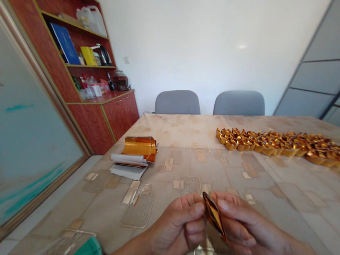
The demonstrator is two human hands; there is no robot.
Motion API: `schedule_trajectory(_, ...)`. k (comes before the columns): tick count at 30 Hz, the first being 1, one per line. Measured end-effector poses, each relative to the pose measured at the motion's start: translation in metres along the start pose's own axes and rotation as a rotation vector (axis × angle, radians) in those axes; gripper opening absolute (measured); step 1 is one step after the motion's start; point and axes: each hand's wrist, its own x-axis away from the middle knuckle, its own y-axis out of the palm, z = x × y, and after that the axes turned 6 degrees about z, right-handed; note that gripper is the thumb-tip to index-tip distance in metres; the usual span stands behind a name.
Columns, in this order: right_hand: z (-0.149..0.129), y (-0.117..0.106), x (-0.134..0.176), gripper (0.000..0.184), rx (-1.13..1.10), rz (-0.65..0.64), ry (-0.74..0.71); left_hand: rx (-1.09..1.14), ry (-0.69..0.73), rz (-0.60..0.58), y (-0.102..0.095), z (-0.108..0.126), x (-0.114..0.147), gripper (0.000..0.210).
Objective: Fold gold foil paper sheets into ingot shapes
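Low over the near part of the table, a small folded piece of gold foil paper [214, 214] is held between both hands, its two sides parted a little into a narrow pocket. My left hand [180, 227] pinches its left side between thumb and fingers. On the right side, my right hand [242, 218] grips it the same way, thumb on top. Beyond the hands at left lies a loose stack of curled gold foil sheets [139, 146] with white-grey backs. To the right, several folded gold foil pieces [273, 142] stand packed in long rows.
A patterned tablecloth [166, 191] covers the table. Two grey chairs [176, 102] stand at its far edge, before a white wall. At the left are a red-brown shelf cabinet [92, 117] and a frosted glass door [11, 103]. Grey panels [328, 37] lean into view at the right.
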Motion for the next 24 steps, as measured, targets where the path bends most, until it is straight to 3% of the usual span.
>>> schedule_trajectory(7,0.004,0.0,-0.004,0.027,-0.072,0.153,0.008,0.153,0.03,0.085,-0.006,-0.008,-0.002,0.017)
schedule_trajectory(11,0.007,-0.003,-0.005,0.028,-0.053,0.172,0.004,0.11,0.098,0.152,-0.002,-0.01,-0.001,0.032)
schedule_trajectory(17,0.008,-0.003,-0.006,0.028,-0.001,0.176,-0.028,-0.035,0.18,0.153,0.007,-0.01,0.001,0.044)
schedule_trajectory(24,0.012,-0.003,-0.005,0.024,0.013,0.178,-0.027,-0.143,0.217,0.249,0.003,-0.011,-0.003,0.043)
